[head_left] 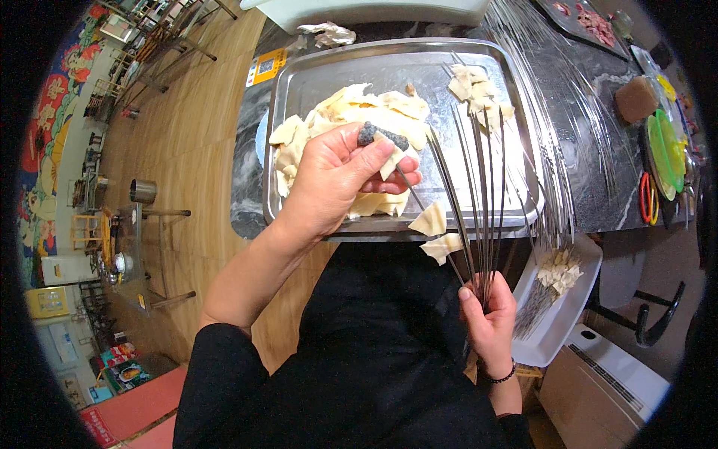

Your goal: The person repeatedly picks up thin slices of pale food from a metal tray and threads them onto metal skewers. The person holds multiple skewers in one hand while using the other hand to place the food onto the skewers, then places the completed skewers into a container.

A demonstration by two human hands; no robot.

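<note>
My left hand (348,174) pinches a pale, folded sheet-like food piece (391,163) together with a dark grey, rough-surfaced roll (382,136), at the tip of a metal skewer. Two more pale pieces (431,220) are threaded lower on that skewer. My right hand (489,320) grips a bundle of thin metal skewers (483,247) near their lower ends; some of them carry pale pieces (477,90) at their far tips. Under my left hand, a heap of pale sheets (336,112) lies in a rectangular metal tray (404,46).
Many loose skewers (552,146) lie right of the tray. A white bin (552,337) at the lower right holds filled skewers. Scissors with red and yellow handles (649,197), a green item (666,151) and a tray of meat (594,25) are at the right; a white tub (370,14) stands behind.
</note>
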